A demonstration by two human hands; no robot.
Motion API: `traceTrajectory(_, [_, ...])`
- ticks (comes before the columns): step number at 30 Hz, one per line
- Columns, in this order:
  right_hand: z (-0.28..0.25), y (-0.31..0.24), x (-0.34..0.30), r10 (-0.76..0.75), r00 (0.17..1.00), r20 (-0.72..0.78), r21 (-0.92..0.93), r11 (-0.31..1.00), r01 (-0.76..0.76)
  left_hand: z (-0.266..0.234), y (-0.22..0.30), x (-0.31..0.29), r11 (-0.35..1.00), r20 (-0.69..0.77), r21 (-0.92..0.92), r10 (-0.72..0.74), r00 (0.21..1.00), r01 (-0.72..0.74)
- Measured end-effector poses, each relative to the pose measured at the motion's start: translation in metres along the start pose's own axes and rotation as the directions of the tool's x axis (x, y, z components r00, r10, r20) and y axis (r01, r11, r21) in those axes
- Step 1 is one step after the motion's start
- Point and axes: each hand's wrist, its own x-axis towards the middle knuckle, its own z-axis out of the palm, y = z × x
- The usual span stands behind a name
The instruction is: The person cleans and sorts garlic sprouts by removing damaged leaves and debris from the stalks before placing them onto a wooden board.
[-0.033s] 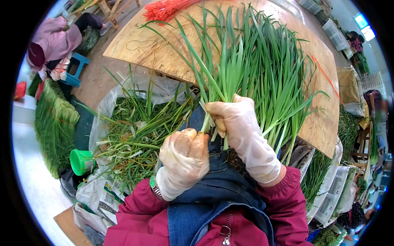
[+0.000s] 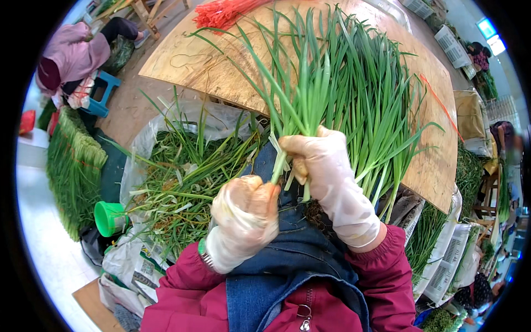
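My right hand (image 2: 321, 160), in a thin whitish glove, is closed round a small bunch of leafy green stalks (image 2: 310, 105). Their long flat leaves fan out away from me, and their pale lower ends stick out below the fist. Just lower and to the left, my gloved left hand (image 2: 243, 213) pinches the lower end of one pale stalk between thumb and fingers. Its fingertips are somewhat blurred. Right behind my right hand, a big pile of the same stalks (image 2: 370, 105) lies on the wooden board (image 2: 188, 61), stem ends toward me.
Below the board's left edge, a clear plastic bag (image 2: 133, 166) holds leaf scraps (image 2: 182, 193). Beside it are a green cup (image 2: 110, 217) and a bound bundle of greens (image 2: 72, 171). Red ties (image 2: 221, 16) lie at the board's far edge. A person (image 2: 74, 52) sits near a blue stool (image 2: 104, 94).
My left hand has moved slightly left and down, drawing along the pale stalk. My right hand has shifted a little to the right, still holding the bunch.
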Motion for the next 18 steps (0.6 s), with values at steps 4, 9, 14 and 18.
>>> traceTrajectory(4, [-0.038, -0.018, -0.016, -0.122, 0.992, -0.006, 0.016, 0.992, 0.122, -0.078, -0.031, -0.014, 0.708, 0.198, -0.483, -0.485, 0.852, 0.516])
traceTrajectory(9, [-0.064, -0.027, -0.033, -0.242, 0.968, -0.065, 0.042, 0.969, 0.245, -0.088, -0.109, -0.055, 0.623, 0.343, 0.77, -0.223, 0.913, -0.137])
traceTrajectory(14, [-0.089, -0.014, -0.024, -0.148, 0.971, -0.187, -0.087, 0.987, 0.134, -0.005, -0.055, 0.008, 0.831, 0.276, -0.167, -0.477, 0.834, 0.531])
traceTrajectory(18, [-0.082, -0.019, -0.031, -0.183, 0.969, -0.168, -0.215, 0.966, 0.146, 0.044, -0.048, 0.039, 0.513, 0.49, -0.368, -0.602, 0.631, 0.775])
